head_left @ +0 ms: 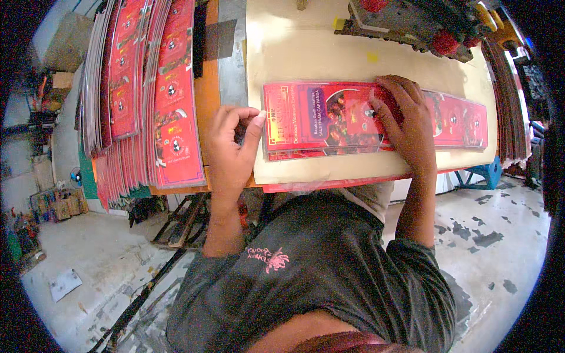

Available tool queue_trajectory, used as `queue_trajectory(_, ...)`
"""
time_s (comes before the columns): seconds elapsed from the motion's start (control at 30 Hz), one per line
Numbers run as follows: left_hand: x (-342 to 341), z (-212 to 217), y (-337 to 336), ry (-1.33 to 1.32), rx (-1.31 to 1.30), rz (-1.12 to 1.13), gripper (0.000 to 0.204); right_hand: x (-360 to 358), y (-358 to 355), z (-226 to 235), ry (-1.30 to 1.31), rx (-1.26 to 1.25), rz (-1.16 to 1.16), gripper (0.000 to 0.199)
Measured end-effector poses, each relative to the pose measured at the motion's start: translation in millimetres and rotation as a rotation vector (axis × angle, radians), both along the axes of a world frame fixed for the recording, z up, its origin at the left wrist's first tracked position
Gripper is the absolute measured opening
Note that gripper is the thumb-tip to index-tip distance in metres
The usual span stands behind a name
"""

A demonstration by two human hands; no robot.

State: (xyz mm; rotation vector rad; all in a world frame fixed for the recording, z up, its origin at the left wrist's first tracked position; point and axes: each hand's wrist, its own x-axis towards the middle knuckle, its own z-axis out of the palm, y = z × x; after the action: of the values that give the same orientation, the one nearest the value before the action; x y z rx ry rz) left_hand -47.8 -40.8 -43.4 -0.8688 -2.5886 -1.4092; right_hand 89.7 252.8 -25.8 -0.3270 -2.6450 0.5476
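Observation:
A long red printed strip (350,126) with food pictures and a glossy surface lies across the cream-coloured work surface (306,50) in front of me. Another red strip shows a little beneath its lower edge. My right hand (406,120) rests on the strip right of its middle, thumb apart from the bent fingers, covering part of the print. At the strip's left end is my left hand (232,144), its thumb and index fingertips brought together beside the corner. Whether anything is pinched between them cannot be made out. Something white covers a fingertip there.
Thick stacks of red printed strips (176,126) stand to the left on an orange board (212,88). A dark machine part with red knobs (444,42) overhangs the far right. More strips in a stack (509,106) stand at the right edge. A blue metal piece (487,175) is below.

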Motion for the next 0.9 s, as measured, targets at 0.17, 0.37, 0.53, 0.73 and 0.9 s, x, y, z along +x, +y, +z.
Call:
queue_trajectory(0.17, 1.9, 4.8, 6.6, -0.062, -0.068, 0.067, 0.020, -1.2, -0.7, -1.7, 0.015, -0.032, 0.003, 0.033)
queue_trajectory(0.37, 1.6, 0.5, 8.7, -0.140, -0.029, 0.060, 0.021, 2.2, 0.9, -2.1, -0.015, 0.022, -0.016, 0.034)
queue_trajectory(0.53, 4.0, -0.2, 11.4, -0.074, -0.061, 0.072, 0.018, 3.1, 2.6, -5.4, 0.022, 0.041, -0.002, 0.035)
queue_trajectory(0.73, 3.7, -8.0, 7.1, -0.166, 0.054, 0.076, 0.018, 2.2, 2.7, -3.8, 0.026, 0.010, 0.003, 0.036)
queue_trajectory(0.9, 7.5, 4.0, 9.3, -0.042, -0.033, 0.090, 0.026, 4.6, 4.7, -6.3, 0.052, 0.021, 0.009, 0.037)
